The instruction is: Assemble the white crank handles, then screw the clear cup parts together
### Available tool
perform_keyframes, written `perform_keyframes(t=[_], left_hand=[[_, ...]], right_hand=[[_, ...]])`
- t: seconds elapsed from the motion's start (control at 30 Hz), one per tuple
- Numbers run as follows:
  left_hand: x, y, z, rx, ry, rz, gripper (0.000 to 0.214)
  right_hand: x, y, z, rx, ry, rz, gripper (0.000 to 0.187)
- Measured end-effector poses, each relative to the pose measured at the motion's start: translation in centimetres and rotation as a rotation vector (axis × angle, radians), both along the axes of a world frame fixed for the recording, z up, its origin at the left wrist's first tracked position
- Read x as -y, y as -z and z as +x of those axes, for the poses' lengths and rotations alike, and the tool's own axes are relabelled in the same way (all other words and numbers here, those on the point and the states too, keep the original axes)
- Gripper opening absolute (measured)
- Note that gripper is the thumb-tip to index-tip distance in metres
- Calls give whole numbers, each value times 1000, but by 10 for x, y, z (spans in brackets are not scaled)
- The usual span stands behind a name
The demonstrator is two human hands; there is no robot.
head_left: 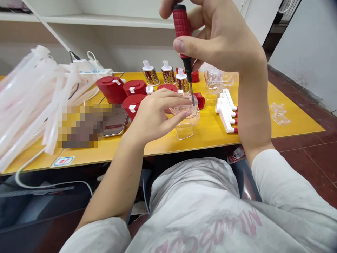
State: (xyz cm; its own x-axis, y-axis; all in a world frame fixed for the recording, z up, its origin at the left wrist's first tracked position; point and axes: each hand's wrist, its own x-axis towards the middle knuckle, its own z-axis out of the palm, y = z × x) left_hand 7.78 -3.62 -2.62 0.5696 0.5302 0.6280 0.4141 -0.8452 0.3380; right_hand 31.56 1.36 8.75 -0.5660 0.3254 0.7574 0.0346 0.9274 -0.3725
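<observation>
My right hand [210, 38] is closed around the red handle of a screwdriver [181, 24], which points almost straight down. Its tip meets the top of a clear plastic housing [184, 130] on the table in front of me. My left hand [163, 112] grips that housing from the left, fingers across its top and thumb along the near side. Whether a screw sits under the tip is too small to make out. Just behind the housing lies a red plastic part [200, 101], partly hidden.
Red containers [112, 89] stand to the left, with grater drums [150, 74] behind. White crank handles [225, 114] and clear housings [214, 79] are at right, near thin clear pieces [280, 114]. Plastic bags [28, 102], a cable and a tablet [116, 121] occupy the left.
</observation>
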Motion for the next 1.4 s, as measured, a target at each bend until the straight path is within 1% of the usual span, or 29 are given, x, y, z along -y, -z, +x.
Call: perform_keyframes(t=[0.1,0.2,0.3,0.37,0.47,0.57,0.7,0.8,0.87,0.93,1.03,1.13,1.23,1.4], left_hand=[[0,0,0,-7,-2,-4,36],[0,0,0,-15,-5,-11,36],[1,0,0,-28,-27,-14,38],[0,0,0,-32,-29,-14,39],[-1,1,-1,-13,-9,0,36],[-4,4,-1,29,20,25,33],[-6,6,0,66,49,39,29],[-5,6,0,65,49,45,28],[-5,5,0,62,49,54,27],[-4,5,1,63,50,64,26],[-4,5,1,66,56,75,26],[-5,5,1,70,56,84,25],[-5,6,1,72,55,92,24],[-5,6,1,69,61,99,23]], right_hand=[[0,0,-4,-4,166,-57,35],[6,1,-1,-56,206,-79,31],[9,3,5,-2,302,-134,34],[7,4,7,1,359,-160,35],[-1,7,5,-56,351,-187,29],[-2,8,2,-43,325,-235,26],[10,3,9,-8,352,-209,24],[24,-4,18,78,466,-173,23],[33,-8,21,148,537,-149,27],[41,-11,22,201,574,-117,32],[46,-11,21,227,576,-84,38],[45,-10,19,215,536,-68,40],[45,-10,20,185,525,-23,37],[45,-12,26,182,509,31,40]])
